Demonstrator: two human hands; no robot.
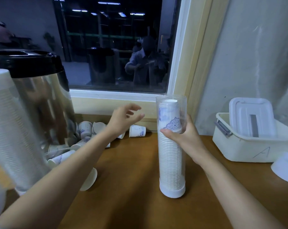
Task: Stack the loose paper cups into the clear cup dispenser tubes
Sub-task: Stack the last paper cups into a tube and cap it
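Urn (40,100) just beside loose cups (137,130)

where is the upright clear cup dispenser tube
Head view, centre-right: the tube stands on the brown counter, held by the right hand, left of the white bin.

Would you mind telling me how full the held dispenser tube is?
Nearly full: in the dispenser tube, the top cup sits just under its open rim.
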